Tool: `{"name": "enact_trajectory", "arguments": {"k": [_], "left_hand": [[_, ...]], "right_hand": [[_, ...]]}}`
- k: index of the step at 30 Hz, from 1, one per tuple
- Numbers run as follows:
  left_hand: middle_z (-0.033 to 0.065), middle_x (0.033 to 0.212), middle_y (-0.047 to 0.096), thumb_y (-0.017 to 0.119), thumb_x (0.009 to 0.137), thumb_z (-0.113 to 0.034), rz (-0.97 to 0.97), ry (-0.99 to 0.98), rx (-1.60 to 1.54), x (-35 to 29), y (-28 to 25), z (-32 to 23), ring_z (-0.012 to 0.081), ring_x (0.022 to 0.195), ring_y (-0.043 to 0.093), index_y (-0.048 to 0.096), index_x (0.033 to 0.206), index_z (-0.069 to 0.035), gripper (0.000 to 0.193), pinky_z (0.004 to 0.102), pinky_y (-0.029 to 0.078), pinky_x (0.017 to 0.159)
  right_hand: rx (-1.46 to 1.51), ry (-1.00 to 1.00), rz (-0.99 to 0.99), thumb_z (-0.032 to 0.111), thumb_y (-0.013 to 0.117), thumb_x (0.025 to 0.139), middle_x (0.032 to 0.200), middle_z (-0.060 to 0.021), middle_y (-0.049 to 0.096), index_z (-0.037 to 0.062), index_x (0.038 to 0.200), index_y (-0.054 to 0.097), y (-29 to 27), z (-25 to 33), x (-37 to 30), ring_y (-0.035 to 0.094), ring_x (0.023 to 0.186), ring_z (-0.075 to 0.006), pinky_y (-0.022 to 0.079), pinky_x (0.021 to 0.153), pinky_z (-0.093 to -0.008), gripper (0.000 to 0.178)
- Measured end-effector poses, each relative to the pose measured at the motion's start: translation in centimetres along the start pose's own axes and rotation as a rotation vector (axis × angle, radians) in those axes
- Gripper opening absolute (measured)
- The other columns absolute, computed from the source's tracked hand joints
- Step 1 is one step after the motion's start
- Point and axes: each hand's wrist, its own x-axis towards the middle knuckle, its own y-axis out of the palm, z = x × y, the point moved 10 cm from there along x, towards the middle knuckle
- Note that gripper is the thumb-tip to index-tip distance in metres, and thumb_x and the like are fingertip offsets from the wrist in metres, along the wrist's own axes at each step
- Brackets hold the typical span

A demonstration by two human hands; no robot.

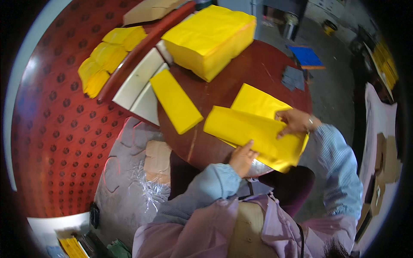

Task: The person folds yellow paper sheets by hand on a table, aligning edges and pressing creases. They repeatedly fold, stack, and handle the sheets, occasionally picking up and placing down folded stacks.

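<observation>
A yellow sheet of paper (254,133) lies folded over at the near right of a round brown table, its right corner reaching past the edge. My left hand (244,160) rests on its near edge with fingers stretched out. Over the upper fold, my right hand (296,121) touches the sheet with thumb and fingers apart. Part of another yellow layer (258,101) shows beneath and beyond it. To the left is a narrow folded yellow piece (176,102). A tall stack of yellow paper (208,36) stands at the table's far side.
Yellow bundles (105,56) lie on a red patterned surface (56,129) at left. Grey cloth pieces (294,78) sit by the table's right edge. On the floor are a blue sheet (306,56), flattened cardboard (158,161) and tangled clear strips (150,189). Cardboard boxes (383,167) stand at right.
</observation>
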Motion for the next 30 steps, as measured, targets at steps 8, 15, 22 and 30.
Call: {"name": "enact_trajectory", "arguments": {"k": [8, 15, 22, 30], "left_hand": [[0.0119, 0.151, 0.06, 0.065, 0.107, -0.006, 0.003, 0.3, 0.299, -9.3, 3.8, -8.2, 0.0255, 0.138, 0.06, 0.052, 0.15, -0.003, 0.045, 0.0431, 0.05, 0.116], [0.0118, 0.137, 0.069, 0.07, 0.101, 0.001, -0.005, 0.717, 0.625, -11.7, 0.5, -30.8, 0.0239, 0.125, 0.068, 0.055, 0.144, 0.001, 0.046, 0.0377, 0.055, 0.108], [0.0147, 0.134, 0.07, 0.071, 0.103, -0.007, -0.323, 0.635, 0.552, -2.6, -8.9, -44.6, 0.0268, 0.118, 0.071, 0.057, 0.142, 0.002, 0.042, 0.0391, 0.059, 0.1], [0.0176, 0.137, 0.069, 0.075, 0.098, -0.001, -0.392, 0.541, 0.604, -1.8, -11.9, -40.1, 0.0277, 0.124, 0.07, 0.054, 0.143, 0.003, 0.05, 0.0364, 0.056, 0.104]], "right_hand": [[0.627, -0.031, -0.015, 0.011, 0.094, 0.084, 0.119, -0.001, 0.073, 0.0063, 0.137, 0.062, 7.1, 5.5, -3.9, 0.069, 0.11, -0.0112, 0.055, 0.097, -0.029, 0.062], [0.73, -0.306, -0.129, 0.012, 0.085, 0.092, 0.124, -0.0053, 0.07, 0.0015, 0.137, 0.062, 9.3, 16.3, 10.8, 0.065, 0.117, -0.0142, 0.053, 0.103, -0.0317, 0.051], [0.774, -0.254, -0.218, 0.016, 0.084, 0.093, 0.111, -0.0083, 0.076, 0.0011, 0.128, 0.066, 8.8, 17.9, 28.5, 0.072, 0.098, -0.0169, 0.057, 0.089, -0.0328, 0.042], [0.68, -0.111, -0.312, 0.015, 0.082, 0.093, 0.105, -0.0114, 0.078, 0.0011, 0.121, 0.068, 12.4, 13.2, 26.4, 0.075, 0.095, -0.0179, 0.058, 0.086, -0.0319, 0.034]]}}
